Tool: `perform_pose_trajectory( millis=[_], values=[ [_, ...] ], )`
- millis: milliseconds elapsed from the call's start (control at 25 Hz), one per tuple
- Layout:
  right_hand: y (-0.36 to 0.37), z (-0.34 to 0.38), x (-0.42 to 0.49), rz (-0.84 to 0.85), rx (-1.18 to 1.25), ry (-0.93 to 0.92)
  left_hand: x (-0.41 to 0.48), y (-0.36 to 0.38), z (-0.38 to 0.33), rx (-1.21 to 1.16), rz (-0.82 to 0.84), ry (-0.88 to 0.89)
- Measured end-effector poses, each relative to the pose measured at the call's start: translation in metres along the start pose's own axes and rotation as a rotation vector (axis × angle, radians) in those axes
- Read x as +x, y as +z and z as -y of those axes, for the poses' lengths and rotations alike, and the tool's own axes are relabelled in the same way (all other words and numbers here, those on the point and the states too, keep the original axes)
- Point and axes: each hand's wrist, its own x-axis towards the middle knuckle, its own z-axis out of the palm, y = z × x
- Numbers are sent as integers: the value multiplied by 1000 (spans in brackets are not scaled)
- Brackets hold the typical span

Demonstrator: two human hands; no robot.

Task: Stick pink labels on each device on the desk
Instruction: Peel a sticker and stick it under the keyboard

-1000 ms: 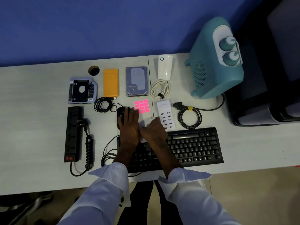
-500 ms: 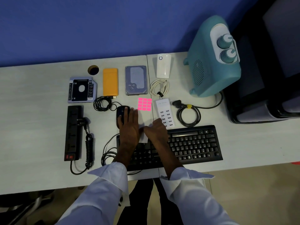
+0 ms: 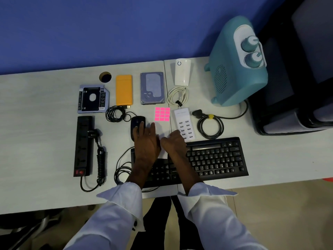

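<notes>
Pink labels point(image 3: 162, 114) (3 columns) lie beyond both hands, grip unclear.

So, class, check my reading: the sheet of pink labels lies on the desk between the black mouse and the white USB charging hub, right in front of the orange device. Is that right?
One detail is off. In the head view the sheet of pink labels does lie between the black mouse and the white USB charging hub, but it sits in front of the grey hard drive, not the orange device, which is further left.
</notes>
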Motion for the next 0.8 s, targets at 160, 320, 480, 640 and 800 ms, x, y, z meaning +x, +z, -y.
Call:
perform_pose_trajectory(
  millis=[160, 320, 480, 640, 800],
  values=[
    [3, -5, 3, 1, 181, -9, -6, 0, -3, 37, -1, 33],
    [5, -9, 3, -103, 171, -92, -8, 0, 0, 24, -78, 71],
    [-2, -8, 4, -7, 223, -180, -3, 2, 4, -159, -148, -63],
    [-3, -9, 8, 94, 265, -198, 14, -2, 6, -405, -146, -211],
    [-6, -10, 12, 151, 307, -217, 24, -9, 7, -565, -105, -328]
  ],
)
